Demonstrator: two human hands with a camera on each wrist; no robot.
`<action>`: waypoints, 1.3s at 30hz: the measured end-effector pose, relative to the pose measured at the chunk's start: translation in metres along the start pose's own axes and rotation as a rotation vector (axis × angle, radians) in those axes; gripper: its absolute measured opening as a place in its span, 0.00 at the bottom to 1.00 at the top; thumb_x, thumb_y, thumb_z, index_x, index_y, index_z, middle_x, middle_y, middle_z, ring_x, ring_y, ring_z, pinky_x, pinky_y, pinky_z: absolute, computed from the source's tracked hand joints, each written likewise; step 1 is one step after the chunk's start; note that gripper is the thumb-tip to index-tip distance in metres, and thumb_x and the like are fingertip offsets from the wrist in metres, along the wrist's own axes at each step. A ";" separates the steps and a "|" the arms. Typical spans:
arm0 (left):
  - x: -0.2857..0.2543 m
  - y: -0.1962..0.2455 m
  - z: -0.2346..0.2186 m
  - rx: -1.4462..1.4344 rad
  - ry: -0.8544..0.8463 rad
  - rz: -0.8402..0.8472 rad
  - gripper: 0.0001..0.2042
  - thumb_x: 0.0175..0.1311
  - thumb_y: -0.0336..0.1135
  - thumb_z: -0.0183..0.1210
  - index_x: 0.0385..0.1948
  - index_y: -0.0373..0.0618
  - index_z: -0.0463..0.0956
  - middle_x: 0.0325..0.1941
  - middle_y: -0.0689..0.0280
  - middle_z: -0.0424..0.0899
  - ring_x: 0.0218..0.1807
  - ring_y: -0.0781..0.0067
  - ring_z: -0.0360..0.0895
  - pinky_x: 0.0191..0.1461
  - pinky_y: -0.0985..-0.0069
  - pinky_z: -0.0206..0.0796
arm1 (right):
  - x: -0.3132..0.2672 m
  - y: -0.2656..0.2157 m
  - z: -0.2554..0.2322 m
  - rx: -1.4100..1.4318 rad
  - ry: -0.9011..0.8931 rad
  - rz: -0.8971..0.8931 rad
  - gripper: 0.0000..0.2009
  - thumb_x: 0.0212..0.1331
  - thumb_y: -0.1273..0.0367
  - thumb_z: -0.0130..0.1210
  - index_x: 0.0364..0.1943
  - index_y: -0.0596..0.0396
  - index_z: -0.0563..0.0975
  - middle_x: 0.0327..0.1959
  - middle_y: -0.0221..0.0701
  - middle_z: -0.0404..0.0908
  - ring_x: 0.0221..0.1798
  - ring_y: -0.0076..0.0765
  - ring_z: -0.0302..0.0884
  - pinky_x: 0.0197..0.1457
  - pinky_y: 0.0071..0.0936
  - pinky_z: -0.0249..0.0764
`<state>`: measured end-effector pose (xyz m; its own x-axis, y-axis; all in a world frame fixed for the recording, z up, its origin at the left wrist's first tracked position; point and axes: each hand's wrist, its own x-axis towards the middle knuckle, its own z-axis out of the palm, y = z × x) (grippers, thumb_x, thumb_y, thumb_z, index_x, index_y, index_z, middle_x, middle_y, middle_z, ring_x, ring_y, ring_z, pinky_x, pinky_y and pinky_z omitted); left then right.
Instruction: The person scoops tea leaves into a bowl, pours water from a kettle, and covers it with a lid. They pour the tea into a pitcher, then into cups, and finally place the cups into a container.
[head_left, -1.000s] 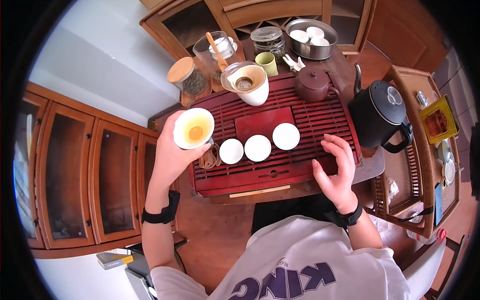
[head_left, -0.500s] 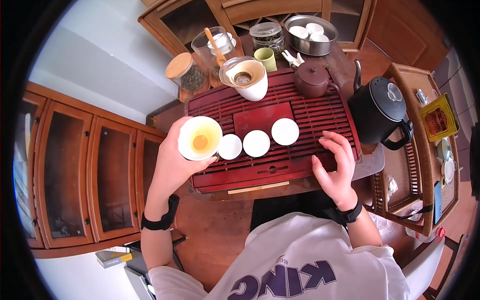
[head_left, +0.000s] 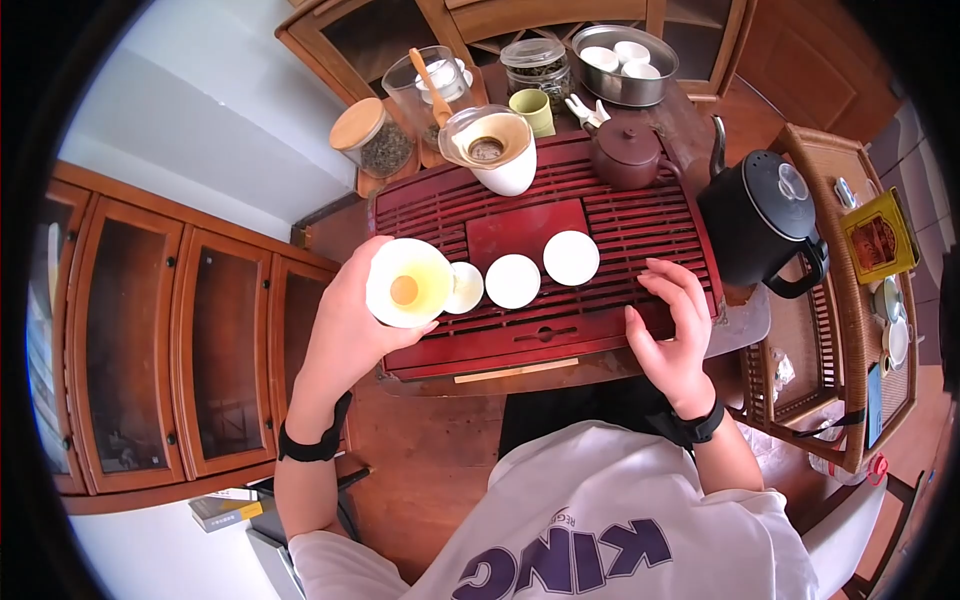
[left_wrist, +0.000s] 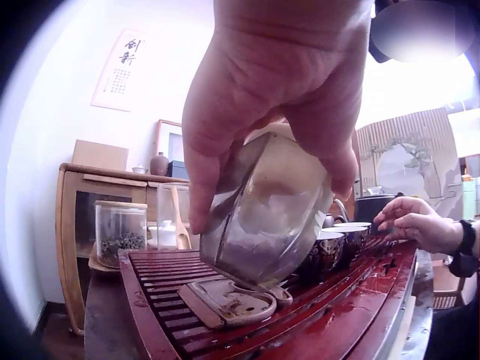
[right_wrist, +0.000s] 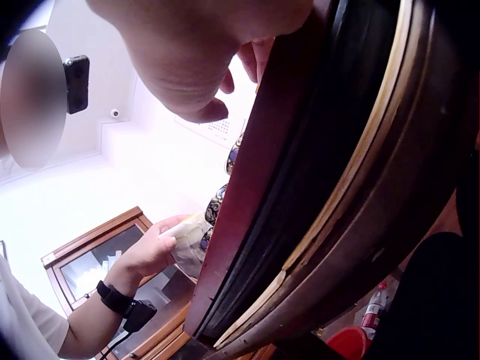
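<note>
My left hand (head_left: 352, 310) grips a tea pitcher (head_left: 425, 285) with pale yellow tea in it. The pitcher leans to the right, and its rim overlaps the leftmost teacup (head_left: 467, 288) in the head view. Faceted, see-through sides show in the left wrist view, above a flat brown ornament (left_wrist: 225, 304). Beside that teacup stand a middle teacup (head_left: 513, 282) and a right teacup (head_left: 571, 258), white inside and dark patterned outside. At the front right of the red slatted tea tray (head_left: 620, 310), my right hand (head_left: 675, 325) has loosely bent fingers and holds nothing.
On the tray's back part are a strainer (head_left: 487, 150) on a white vessel and a brown teapot (head_left: 627, 153). A black kettle (head_left: 765, 220) stands right of the tray. Tea jars (head_left: 375, 140) and a metal bowl (head_left: 628, 85) of white cups line the back.
My left hand has moved right with the pitcher, toward the leftmost teacup, and tilted it further. The pitcher now overlaps that teacup in the head view. My right hand has hardly moved.
</note>
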<state>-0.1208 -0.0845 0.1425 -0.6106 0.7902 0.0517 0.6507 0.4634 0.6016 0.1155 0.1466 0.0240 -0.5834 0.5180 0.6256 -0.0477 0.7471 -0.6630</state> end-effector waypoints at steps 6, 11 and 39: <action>0.002 0.004 -0.004 0.010 0.006 0.003 0.41 0.42 0.28 0.77 0.63 0.42 0.67 0.56 0.60 0.80 0.59 0.66 0.78 0.64 0.69 0.70 | 0.000 0.000 -0.001 -0.013 -0.003 -0.014 0.19 0.46 0.78 0.66 0.47 0.59 0.80 0.55 0.42 0.77 0.53 0.46 0.81 0.56 0.36 0.78; 0.006 0.010 -0.008 0.009 -0.004 0.031 0.39 0.42 0.29 0.76 0.62 0.42 0.68 0.55 0.61 0.80 0.59 0.68 0.78 0.63 0.70 0.69 | 0.000 0.001 -0.001 -0.003 0.000 -0.017 0.19 0.46 0.78 0.66 0.46 0.59 0.80 0.55 0.43 0.77 0.51 0.45 0.82 0.55 0.36 0.78; 0.032 0.052 0.001 0.192 -0.112 0.146 0.43 0.39 0.34 0.79 0.63 0.39 0.68 0.60 0.55 0.78 0.62 0.58 0.76 0.66 0.66 0.68 | -0.002 0.002 0.002 0.044 0.046 -0.009 0.17 0.45 0.78 0.65 0.43 0.60 0.81 0.53 0.41 0.78 0.49 0.42 0.83 0.53 0.33 0.80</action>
<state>-0.1063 -0.0345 0.1748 -0.4568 0.8890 0.0319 0.8087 0.4000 0.4313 0.1151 0.1460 0.0207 -0.5451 0.5307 0.6490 -0.0889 0.7332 -0.6742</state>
